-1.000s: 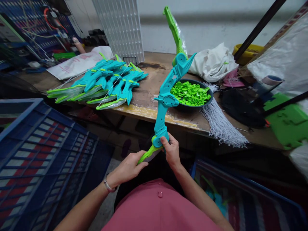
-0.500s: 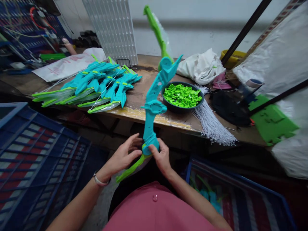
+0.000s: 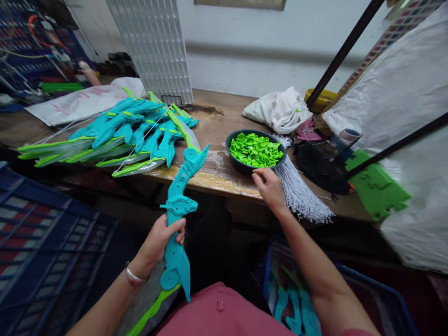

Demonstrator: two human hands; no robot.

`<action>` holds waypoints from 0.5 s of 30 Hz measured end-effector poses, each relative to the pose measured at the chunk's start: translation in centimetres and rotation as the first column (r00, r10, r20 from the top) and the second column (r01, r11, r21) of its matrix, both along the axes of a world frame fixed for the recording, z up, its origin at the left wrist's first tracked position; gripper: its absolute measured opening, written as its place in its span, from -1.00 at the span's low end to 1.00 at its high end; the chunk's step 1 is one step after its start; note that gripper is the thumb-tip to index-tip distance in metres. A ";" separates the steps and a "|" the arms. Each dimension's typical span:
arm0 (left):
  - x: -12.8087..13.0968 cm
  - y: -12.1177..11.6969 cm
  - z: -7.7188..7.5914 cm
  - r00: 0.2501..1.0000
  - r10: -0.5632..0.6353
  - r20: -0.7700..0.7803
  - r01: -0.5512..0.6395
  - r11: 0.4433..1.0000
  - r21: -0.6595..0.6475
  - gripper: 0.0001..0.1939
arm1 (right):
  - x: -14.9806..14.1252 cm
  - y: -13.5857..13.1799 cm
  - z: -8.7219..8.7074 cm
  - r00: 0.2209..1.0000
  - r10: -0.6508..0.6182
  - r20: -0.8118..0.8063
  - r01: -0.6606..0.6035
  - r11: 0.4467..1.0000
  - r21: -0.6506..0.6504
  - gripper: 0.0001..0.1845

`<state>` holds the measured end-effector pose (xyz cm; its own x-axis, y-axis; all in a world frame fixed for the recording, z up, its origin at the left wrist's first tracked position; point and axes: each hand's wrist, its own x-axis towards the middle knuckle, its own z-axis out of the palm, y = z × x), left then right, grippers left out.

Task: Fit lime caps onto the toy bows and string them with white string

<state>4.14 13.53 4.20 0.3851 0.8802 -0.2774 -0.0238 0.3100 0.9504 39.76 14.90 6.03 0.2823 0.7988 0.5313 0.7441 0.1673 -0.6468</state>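
Note:
My left hand [image 3: 165, 235] is wrapped around the middle grip of a turquoise toy bow [image 3: 177, 259] with lime-green limbs. The bow stands nearly upright in front of my body, its upper limb overlapping the view of the table. At the front rim of a dark bowl [image 3: 233, 161] is my right hand [image 3: 271, 189], its fingers curled together. Whether it pinches anything cannot be made out. Small lime-green plastic pieces [image 3: 255, 150] fill the bowl. A bundle of white cords [image 3: 304, 191] lies beside it and hangs over the table edge.
Several similar bows [image 3: 140, 126] are piled on the table at left. Blue crates stand low on both sides, the left crate [image 3: 45, 252] and the right crate [image 3: 378, 291], with bows in the right one. A white sack [image 3: 280, 109] and a green foam mat [image 3: 378, 186] lie at right.
My left hand has taken the bow by its grip, and the bow has shifted left and down. My right hand has let go of the bow's lower end and moved to the bowl.

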 end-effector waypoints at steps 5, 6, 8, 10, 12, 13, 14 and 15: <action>-0.6 -0.6 -2.3 0.988 -0.135 -0.072 0.137 0.990 0.026 -0.60 | 8.4 6.6 1.2 0.963 -0.204 0.176 0.225 0.968 -0.110 -0.88; -0.6 -0.6 -2.5 0.986 -0.153 -0.073 0.155 0.987 0.032 -0.60 | 9.3 7.7 1.2 0.953 -0.224 0.205 0.255 0.957 -0.138 -0.86; -0.4 -0.7 -2.5 0.983 -0.175 -0.053 0.177 0.983 0.042 -0.62 | 10.7 9.5 0.9 0.937 -0.241 0.252 0.291 0.938 -0.186 -0.76; -0.2 -0.6 -2.4 0.986 -0.169 -0.010 0.169 0.985 0.040 -0.64 | 11.4 10.9 0.6 0.930 -0.230 0.286 0.296 0.930 -0.216 -0.64; 0.1 -0.4 -2.3 0.987 -0.155 0.040 0.155 0.988 0.014 -0.64 | 11.7 11.6 0.4 0.927 -0.209 0.313 0.281 0.937 -0.207 -0.56; 0.3 -0.4 -2.3 0.987 -0.146 0.061 0.147 0.989 -0.012 -0.63 | 11.8 11.8 0.3 0.924 -0.203 0.322 0.272 0.944 -0.184 -0.55; 0.4 -0.3 -2.4 0.987 -0.139 0.078 0.142 0.989 -0.041 -0.61 | 11.8 11.8 0.3 0.922 -0.203 0.329 0.263 0.953 -0.151 -0.58; 0.5 -0.2 -2.4 0.987 -0.133 0.093 0.139 0.988 -0.067 -0.59 | 11.8 11.7 0.4 0.922 -0.204 0.331 0.252 0.961 -0.110 -0.62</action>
<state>4.63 13.29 1.76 0.5255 0.7965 -0.2990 -0.0593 0.3849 0.9211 51.52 26.57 6.43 0.3046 0.8086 0.5034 0.9189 -0.1103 -0.3788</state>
